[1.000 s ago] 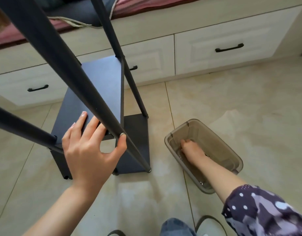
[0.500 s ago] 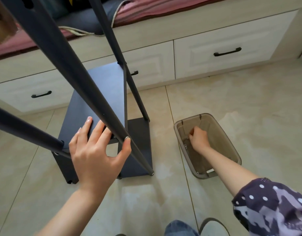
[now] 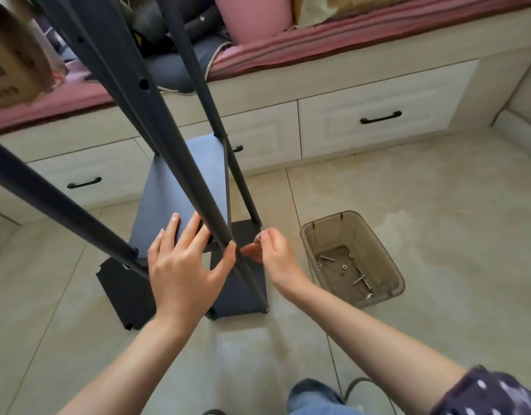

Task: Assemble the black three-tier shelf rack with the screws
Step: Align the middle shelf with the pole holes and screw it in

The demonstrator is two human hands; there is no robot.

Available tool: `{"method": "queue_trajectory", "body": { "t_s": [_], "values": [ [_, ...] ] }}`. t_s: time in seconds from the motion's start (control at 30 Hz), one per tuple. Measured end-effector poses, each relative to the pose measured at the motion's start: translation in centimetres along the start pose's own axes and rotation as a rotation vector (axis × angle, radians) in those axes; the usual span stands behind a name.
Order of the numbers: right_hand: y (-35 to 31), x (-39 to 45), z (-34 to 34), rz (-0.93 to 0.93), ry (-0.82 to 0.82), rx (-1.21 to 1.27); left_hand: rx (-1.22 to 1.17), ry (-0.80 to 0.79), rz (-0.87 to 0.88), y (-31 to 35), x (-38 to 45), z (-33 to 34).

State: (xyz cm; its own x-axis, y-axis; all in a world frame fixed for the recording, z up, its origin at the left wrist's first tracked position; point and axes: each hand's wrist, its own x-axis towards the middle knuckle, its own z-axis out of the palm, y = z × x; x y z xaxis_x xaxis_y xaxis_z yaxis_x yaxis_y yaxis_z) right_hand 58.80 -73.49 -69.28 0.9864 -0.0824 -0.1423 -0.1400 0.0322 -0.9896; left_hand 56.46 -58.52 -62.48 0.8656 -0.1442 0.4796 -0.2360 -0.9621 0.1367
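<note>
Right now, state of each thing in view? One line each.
Shelf rack: part built, standing on the floor, top holes unfilled.
Left hand: fingers flat on the middle shelf, thumb against a post.
Right hand: beside the post, pinching a small screw.
Plastic bin: on the floor, open, loose screws inside.
Drawers: closed.

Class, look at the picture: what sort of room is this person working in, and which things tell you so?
Probably a bedroom at home: a cream built-in platform with black-handled drawers, a pink mattress pad with bedding on top, and a beige tiled floor.
</note>
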Motion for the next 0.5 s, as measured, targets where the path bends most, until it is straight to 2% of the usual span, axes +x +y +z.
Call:
{"method": "queue_trajectory", "body": {
  "t_s": [0.13,0.33,0.5],
  "values": [
    [-0.7,-0.1,2.4,0.040,-0.111,-0.091,0.003,-0.039,-0.011,0.0,0.1,-0.4],
    [-1.4,-0.5,3.5,0.027,-0.111,-0.095,-0.017,-0.055,-0.026,-0.5,-0.1,-1.3],
    [-2.7,-1.3,4.5,-0.044,-0.141,-0.108,-0.086,-0.038,-0.103,-1.5,-0.5,-2.5]
  ]
}}
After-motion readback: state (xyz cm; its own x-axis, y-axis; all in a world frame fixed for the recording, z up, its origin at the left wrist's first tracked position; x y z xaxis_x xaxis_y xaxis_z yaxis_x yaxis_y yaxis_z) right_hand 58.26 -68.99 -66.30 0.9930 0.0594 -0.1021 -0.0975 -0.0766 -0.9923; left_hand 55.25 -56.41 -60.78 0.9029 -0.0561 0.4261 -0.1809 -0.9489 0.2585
